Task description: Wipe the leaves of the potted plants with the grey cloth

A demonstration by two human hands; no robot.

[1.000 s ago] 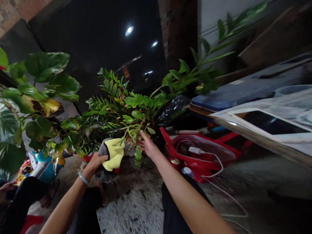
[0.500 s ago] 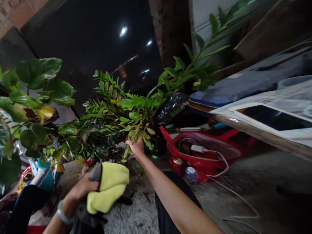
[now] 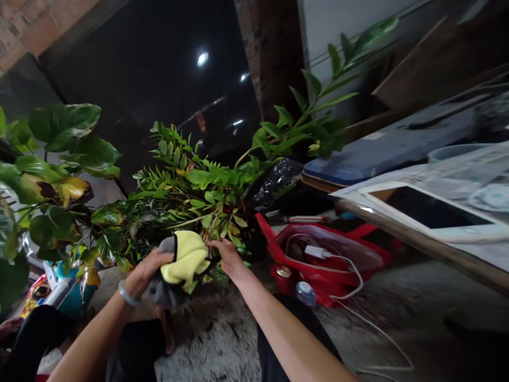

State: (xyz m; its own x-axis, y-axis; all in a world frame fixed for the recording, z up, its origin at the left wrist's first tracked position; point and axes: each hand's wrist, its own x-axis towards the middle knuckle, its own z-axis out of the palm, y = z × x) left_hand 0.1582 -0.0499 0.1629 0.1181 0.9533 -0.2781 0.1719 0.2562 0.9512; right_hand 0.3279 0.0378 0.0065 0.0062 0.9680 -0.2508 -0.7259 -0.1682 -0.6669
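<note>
My left hand [image 3: 153, 265] is closed on a yellow and grey cloth [image 3: 186, 257], which hangs folded in front of the leaves. A pale bracelet sits on that wrist. My right hand [image 3: 227, 254] is closed on a plant stem [image 3: 217, 222] just right of the cloth, with its fingertips close to the cloth's edge. The stem belongs to a leafy green plant [image 3: 214, 175] with long upright fronds, some leaves yellowed. Its lower part is hidden behind my hands and the leaves.
A red bag [image 3: 326, 265] with a white charger and cable stands to the right, a capped bottle [image 3: 305, 293] beside it. Further right, a white tablet [image 3: 433, 207] lies on a table. Large leaves [image 3: 63, 127] reach in from the left. Another person's leg [image 3: 40, 334] shows lower left.
My left hand has carried the cloth up and to the right, close to the stem and my right hand. My right hand keeps hold of the stem, slightly lower in view.
</note>
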